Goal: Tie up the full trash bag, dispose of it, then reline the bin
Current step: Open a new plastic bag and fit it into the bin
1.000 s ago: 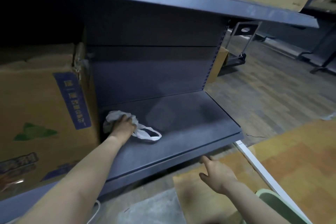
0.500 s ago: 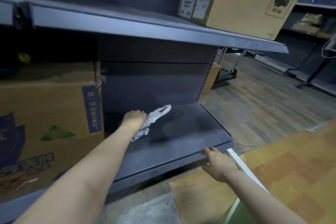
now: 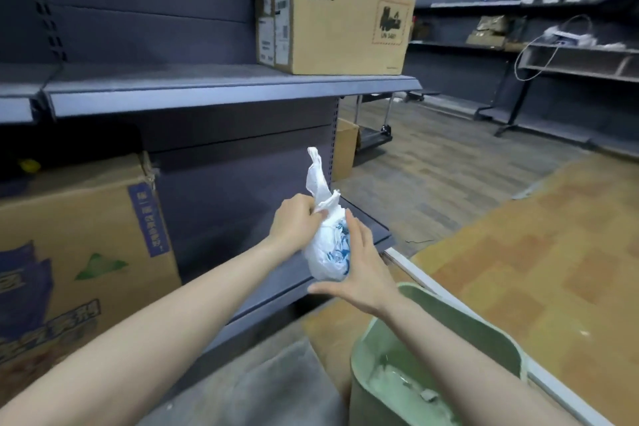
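The left hand (image 3: 298, 220) grips the gathered neck of a white plastic bag (image 3: 328, 245), fingers curled tight around it, with the bag's loose top standing up above the fist. The right hand (image 3: 359, 268) lies against the bag's right side and underside with straight, spread fingers, supporting rather than grasping. The bag is held in the air in front of the lower shelf (image 3: 262, 270) of a dark metal rack, clear of its surface; blue print shows through the plastic. Directly below the right forearm stands a pale green bin (image 3: 446, 332), open-topped, with light-coloured material at its bottom; what that material is cannot be determined. To the left, a large cardboard box (image 3: 79, 252) with blue and green print occupies the lower shelf, close to the left forearm. On the upper shelf (image 3: 224, 93) sits a brown carton marked PICO (image 3: 342, 24). A smaller carton (image 3: 345, 149) stands on the floor behind the rack end. Further shelving (image 3: 553, 55) with assorted items lines the far wall, well apart from the hands.
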